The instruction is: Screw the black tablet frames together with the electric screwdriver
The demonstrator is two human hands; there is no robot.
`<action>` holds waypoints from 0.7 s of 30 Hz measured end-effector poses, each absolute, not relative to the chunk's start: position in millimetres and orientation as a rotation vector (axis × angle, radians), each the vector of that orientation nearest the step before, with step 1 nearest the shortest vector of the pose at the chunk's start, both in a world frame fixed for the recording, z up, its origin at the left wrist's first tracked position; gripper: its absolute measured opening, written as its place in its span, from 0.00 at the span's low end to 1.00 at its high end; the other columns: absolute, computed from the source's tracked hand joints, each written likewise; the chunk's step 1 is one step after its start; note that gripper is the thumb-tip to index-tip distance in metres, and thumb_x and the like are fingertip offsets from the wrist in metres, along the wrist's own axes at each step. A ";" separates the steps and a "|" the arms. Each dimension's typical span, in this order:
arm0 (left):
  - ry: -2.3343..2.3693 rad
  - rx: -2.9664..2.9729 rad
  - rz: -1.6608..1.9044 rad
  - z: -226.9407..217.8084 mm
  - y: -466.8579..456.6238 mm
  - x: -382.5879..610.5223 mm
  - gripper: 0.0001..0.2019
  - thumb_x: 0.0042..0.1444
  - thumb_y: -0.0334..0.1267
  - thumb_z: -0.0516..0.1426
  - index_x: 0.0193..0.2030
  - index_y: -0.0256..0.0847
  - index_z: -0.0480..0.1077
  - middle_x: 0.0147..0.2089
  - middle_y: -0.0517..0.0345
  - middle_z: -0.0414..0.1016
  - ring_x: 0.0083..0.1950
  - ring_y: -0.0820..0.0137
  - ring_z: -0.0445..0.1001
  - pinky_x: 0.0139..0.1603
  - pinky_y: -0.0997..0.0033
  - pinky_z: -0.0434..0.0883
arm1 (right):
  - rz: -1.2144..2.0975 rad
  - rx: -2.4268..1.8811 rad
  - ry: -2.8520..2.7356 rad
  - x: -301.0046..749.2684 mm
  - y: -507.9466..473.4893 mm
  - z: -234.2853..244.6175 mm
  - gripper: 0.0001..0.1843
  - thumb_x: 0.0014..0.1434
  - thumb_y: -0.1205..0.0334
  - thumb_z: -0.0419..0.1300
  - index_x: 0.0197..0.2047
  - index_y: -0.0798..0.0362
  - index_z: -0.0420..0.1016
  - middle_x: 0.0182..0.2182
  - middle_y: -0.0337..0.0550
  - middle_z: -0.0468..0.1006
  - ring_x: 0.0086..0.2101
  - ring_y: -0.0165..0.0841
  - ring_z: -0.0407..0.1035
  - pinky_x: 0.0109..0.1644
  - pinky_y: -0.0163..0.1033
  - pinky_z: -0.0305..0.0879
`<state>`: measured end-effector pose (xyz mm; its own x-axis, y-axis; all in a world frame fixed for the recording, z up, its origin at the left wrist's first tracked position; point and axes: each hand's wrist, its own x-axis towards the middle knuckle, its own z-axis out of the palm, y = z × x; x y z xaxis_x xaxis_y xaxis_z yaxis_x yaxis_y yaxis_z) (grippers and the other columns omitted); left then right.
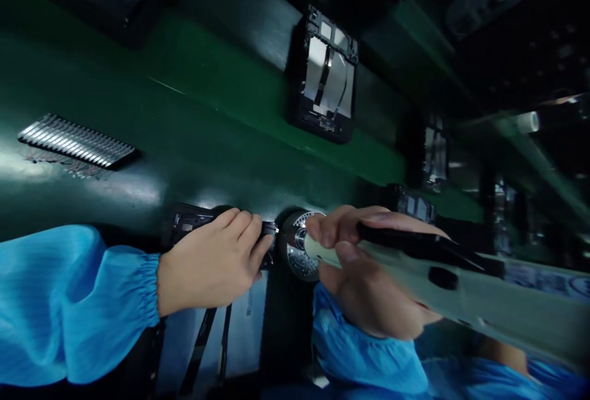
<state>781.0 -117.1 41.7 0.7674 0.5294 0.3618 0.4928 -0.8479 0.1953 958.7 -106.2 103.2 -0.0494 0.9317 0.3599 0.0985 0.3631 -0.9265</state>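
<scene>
"Pale electric screwdriver (pixel 428 283) nearest; right grip (pixel 364 271) state?"

"Clenched around it, tip at the perforated metal disc (pixel 302 258). Left grip (pixel 212 258) clenches a black phone frame (pixel 188 220), disc just right of it."

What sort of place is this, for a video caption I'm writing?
Probably an electronics factory assembly line: opened device frames sit along a green conveyor belt, and the person wears blue work sleeves, with a pale handheld tool in the right hand.
</scene>
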 end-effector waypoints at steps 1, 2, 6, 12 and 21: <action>0.833 2.869 0.632 41.8 -117.1 781.2 0.21 0.69 0.38 0.49 0.58 0.24 0.73 0.50 0.31 0.78 0.50 0.49 0.79 0.50 0.52 0.75 | 0.915 -0.990 -1.462 959.0 -106.2 102.9 0.22 0.51 0.79 0.62 0.46 0.48 0.80 0.29 0.35 0.73 0.29 0.30 0.70 0.31 0.41 0.72; 0.830 2.868 0.639 41.9 -117.2 781.4 0.21 0.69 0.38 0.49 0.58 0.24 0.73 0.50 0.31 0.78 0.51 0.49 0.79 0.50 0.52 0.75 | 0.923 -0.992 -1.456 958.9 -106.2 102.9 0.22 0.51 0.79 0.62 0.45 0.49 0.80 0.29 0.35 0.73 0.29 0.30 0.70 0.32 0.42 0.73; 0.808 2.892 0.649 41.7 -117.7 781.4 0.20 0.69 0.36 0.51 0.57 0.23 0.73 0.50 0.30 0.78 0.50 0.48 0.79 0.49 0.53 0.75 | 0.883 -1.013 -1.422 954.2 -106.5 104.7 0.21 0.50 0.81 0.61 0.42 0.50 0.80 0.27 0.34 0.73 0.28 0.29 0.70 0.32 0.41 0.73; 0.801 2.910 0.663 40.8 -118.7 781.8 0.20 0.69 0.36 0.50 0.58 0.21 0.72 0.50 0.27 0.78 0.49 0.49 0.79 0.48 0.53 0.75 | 0.883 -0.988 -1.424 951.4 -105.8 103.0 0.19 0.48 0.81 0.60 0.39 0.52 0.79 0.26 0.34 0.73 0.26 0.28 0.69 0.29 0.40 0.70; 0.820 2.914 0.642 41.5 -117.9 781.8 0.20 0.69 0.38 0.51 0.56 0.22 0.73 0.51 0.28 0.78 0.51 0.49 0.79 0.49 0.52 0.75 | 0.892 -1.005 -1.420 958.3 -106.1 97.5 0.18 0.50 0.78 0.62 0.40 0.48 0.79 0.27 0.34 0.72 0.26 0.29 0.68 0.29 0.40 0.71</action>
<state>781.8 -117.9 41.5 0.7733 0.5089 0.3781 0.4893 -0.8583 0.1546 958.3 -106.1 97.5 -0.0118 0.9365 0.3505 0.0906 0.3501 -0.9323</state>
